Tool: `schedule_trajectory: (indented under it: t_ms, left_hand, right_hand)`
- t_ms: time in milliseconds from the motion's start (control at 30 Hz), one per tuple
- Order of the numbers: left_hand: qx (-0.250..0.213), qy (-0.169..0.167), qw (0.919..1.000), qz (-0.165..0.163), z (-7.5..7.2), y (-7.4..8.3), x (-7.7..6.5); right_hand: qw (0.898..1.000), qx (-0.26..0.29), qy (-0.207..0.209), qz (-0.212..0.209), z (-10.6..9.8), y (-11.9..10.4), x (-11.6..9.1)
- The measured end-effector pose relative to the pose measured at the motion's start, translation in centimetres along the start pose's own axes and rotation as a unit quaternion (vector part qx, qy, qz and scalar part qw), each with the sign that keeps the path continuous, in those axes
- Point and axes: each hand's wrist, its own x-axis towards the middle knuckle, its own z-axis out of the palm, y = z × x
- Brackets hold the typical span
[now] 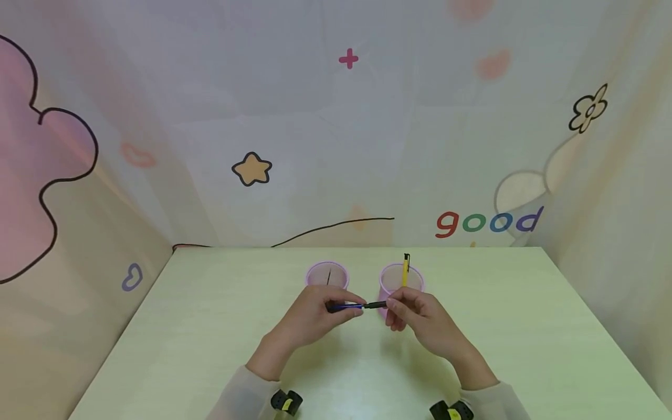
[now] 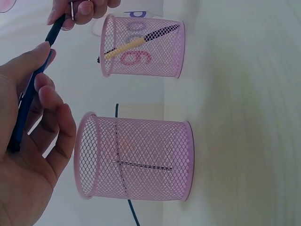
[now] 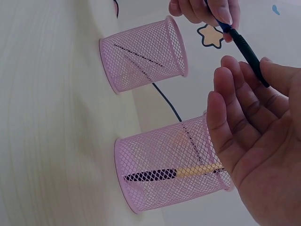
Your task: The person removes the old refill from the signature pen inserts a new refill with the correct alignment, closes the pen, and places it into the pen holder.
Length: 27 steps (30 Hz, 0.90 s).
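Note:
A pen with a blue barrel [image 2: 29, 96] and a black front section [image 3: 247, 51] is stretched between both hands. My left hand [image 1: 320, 312] grips the blue barrel, thumb on one side and fingers on the other. At the black end, my right hand [image 1: 422, 318] pinches with thumb and index finger, the other fingers loosely bent. Whether the black section is joined to the barrel or apart from it, I cannot tell. Just beyond the hands stand a left pink mesh cup [image 2: 136, 183], holding a thin dark rod [image 2: 143, 165], and a right pink mesh cup [image 3: 150, 197].
A yellow pen [image 1: 406, 271] with a black grip leans inside the right cup. Both cups stand upright on the pale table [image 1: 210, 338]. A printed curtain [image 1: 315, 116] hangs behind the table and along its sides.

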Motion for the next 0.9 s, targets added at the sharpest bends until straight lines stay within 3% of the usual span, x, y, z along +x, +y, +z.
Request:
schedule_trajectory:
  t_ms: [433,900]
  left_hand:
    - [0.075,0.017,0.9968,0.025,0.24,0.59,0.65]
    - [0.084,0.046,0.9947,0.035,0.29,0.81,1.01]
  right_hand:
    - [1.0,0.012,0.011,-0.001,-0.12,0.12,-0.42]
    - [1.0,0.008,0.027,0.013,-0.28,-0.08,-0.52]
